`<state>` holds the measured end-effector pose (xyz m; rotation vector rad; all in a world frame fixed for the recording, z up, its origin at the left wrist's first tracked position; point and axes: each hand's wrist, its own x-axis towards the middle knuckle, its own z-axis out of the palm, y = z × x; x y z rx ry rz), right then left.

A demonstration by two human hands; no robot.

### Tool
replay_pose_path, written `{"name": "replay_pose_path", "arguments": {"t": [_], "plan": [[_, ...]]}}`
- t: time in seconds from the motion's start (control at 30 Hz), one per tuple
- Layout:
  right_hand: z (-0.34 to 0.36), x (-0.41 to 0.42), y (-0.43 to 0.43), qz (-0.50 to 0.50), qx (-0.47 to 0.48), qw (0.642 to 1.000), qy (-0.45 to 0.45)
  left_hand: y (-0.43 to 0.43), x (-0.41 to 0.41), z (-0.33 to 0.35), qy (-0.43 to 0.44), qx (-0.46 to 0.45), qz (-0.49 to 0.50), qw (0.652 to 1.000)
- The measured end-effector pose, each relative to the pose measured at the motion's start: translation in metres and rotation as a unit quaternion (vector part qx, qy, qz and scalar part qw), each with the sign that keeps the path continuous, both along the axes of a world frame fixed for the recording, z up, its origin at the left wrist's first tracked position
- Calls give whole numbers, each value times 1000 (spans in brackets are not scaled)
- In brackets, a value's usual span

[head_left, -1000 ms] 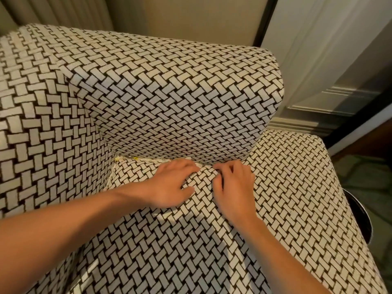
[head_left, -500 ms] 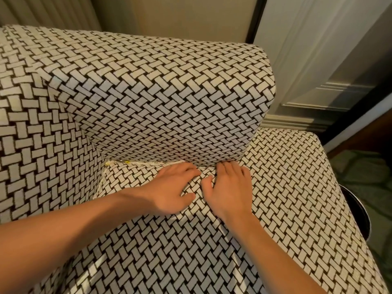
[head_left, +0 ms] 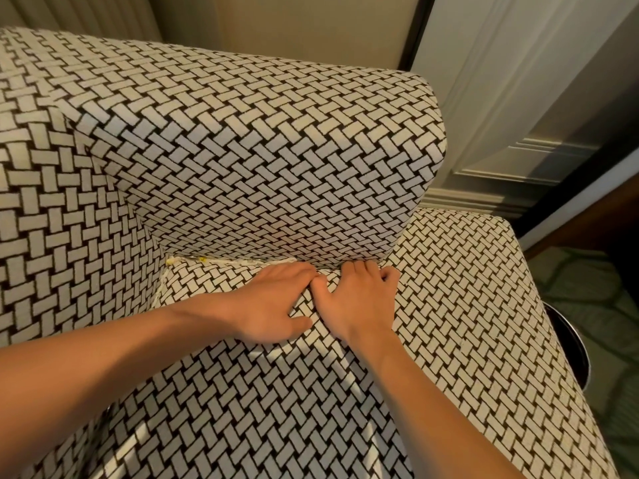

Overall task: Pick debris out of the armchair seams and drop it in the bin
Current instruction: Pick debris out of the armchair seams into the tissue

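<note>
The armchair (head_left: 242,150) is covered in black-and-white woven-pattern fabric. Its seat cushion (head_left: 276,409) meets the arm at a seam (head_left: 235,261). Small yellowish bits of debris (head_left: 171,261) lie in that seam near the corner. My left hand (head_left: 273,305) presses flat on the cushion beside the seam, fingers spread. My right hand (head_left: 359,299) rests next to it, thumb touching the left fingers, with its fingertips curled at the seam under the arm's front corner. Whether they pinch anything is hidden. A dark round bin (head_left: 570,347) shows past the chair's right edge.
A white panelled door and skirting (head_left: 518,150) stand behind the chair on the right. Green patterned carpet (head_left: 594,305) lies around the bin. Beige curtains (head_left: 86,15) hang at the back left.
Both hands have slid a little up to the seam and closer together. My right fingertips have curled in under the arm's edge.
</note>
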<state>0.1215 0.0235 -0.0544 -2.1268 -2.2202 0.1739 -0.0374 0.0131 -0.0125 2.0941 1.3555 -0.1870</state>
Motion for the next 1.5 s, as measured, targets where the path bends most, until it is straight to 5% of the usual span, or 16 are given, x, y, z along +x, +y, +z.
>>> {"name": "replay_pose_path", "arguments": {"t": [0.2,0.77,0.9,1.07,1.37,1.5], "plan": [[6,-8,15,2,-72,996,-49,4,-3,5,-27,14,58,998],[-5,10,17,19,-60,993,103,3,-5,7,-1,43,26,999],[2,5,13,21,-67,995,65,4,-5,12,35,78,6,996],[19,-38,17,43,-105,988,-108,6,-7,13,53,95,0,994],[13,-33,43,46,-203,977,-55,10,-9,12,56,90,22,994],[3,-24,33,52,-142,988,-33,10,-9,12,50,93,18,994]]}}
